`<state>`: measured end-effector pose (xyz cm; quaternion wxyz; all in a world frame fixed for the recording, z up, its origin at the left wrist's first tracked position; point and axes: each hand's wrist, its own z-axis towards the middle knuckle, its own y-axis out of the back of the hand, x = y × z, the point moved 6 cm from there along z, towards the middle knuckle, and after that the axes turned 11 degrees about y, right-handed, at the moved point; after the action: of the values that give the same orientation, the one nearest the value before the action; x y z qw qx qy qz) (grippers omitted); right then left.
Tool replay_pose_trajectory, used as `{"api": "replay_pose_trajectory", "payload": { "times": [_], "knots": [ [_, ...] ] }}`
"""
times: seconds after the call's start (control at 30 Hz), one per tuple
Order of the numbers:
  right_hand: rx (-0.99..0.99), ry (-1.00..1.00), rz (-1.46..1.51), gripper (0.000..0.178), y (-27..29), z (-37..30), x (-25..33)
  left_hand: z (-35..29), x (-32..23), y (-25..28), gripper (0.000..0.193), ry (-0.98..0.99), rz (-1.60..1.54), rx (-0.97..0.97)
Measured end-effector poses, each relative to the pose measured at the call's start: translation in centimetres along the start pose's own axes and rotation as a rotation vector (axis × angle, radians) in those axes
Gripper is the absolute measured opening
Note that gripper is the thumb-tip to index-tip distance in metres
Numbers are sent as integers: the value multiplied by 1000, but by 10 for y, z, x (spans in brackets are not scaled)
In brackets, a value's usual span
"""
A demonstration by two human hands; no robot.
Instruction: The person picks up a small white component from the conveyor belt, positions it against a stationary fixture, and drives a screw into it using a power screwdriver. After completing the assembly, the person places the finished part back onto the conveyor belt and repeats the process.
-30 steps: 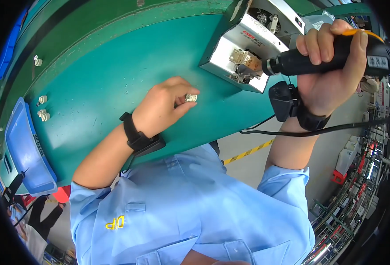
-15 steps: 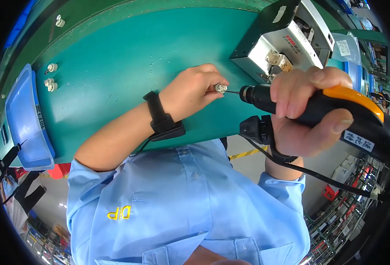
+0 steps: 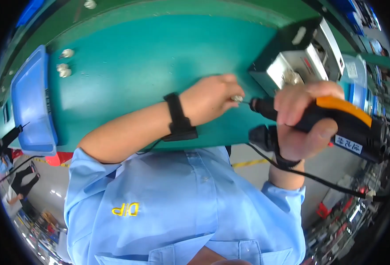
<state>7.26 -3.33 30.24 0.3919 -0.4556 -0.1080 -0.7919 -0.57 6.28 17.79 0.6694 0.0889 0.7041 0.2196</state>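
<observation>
My left hand (image 3: 207, 100), closed in a pinch, holds a small round whitish-metal part (image 3: 237, 98) just above the green table mat (image 3: 133, 66). My right hand (image 3: 302, 117) is wrapped round a black electric screwdriver (image 3: 347, 110) with an orange lever. The screwdriver lies nearly level, its thin bit (image 3: 246, 102) pointing left at the part. The bit's end meets or nearly meets the part; blur hides which. Similar small whitish parts (image 3: 64, 70) stand at the far left of the mat.
A blue tray (image 3: 50, 119) lies along the left edge, beside a black tool (image 3: 7, 139) with a thin tip. A black-and-silver metal machine (image 3: 270, 51) stands at the far right. A cable (image 3: 318, 180) runs below my right wrist. Another person (image 3: 22, 187) is at lower left.
The whole view has shifted and blurred a little. Both hands appear slightly farther right and lower relative to the frame, with the part and screwdriver still held and the bit still at the part.
</observation>
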Motion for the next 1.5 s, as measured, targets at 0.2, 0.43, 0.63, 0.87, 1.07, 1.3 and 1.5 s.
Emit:
{"api": "replay_pose_trajectory", "payload": {
  "times": [0.2,0.43,0.63,0.87,1.07,1.3,1.5],
  "knots": [
    [-237,457,192,59,41,11,87,54,8,78,20,119,227,-212],
    [-206,321,-35,50,59,3,72,55,38,237,44,218,838,-837],
    [-152,304,17,52,65,17,84,-10,144,346,40,415,947,-374],
    [-72,363,-29,57,69,31,86,15,46,215,21,217,632,-289],
    [-112,307,-68,56,76,24,76,22,5,124,31,149,584,-397],
    [-91,345,-34,66,77,16,67,23,-47,10,58,-90,483,-158],
    [-134,335,-60,65,86,4,67,31,-33,-20,78,120,504,-202]
  ]
}}
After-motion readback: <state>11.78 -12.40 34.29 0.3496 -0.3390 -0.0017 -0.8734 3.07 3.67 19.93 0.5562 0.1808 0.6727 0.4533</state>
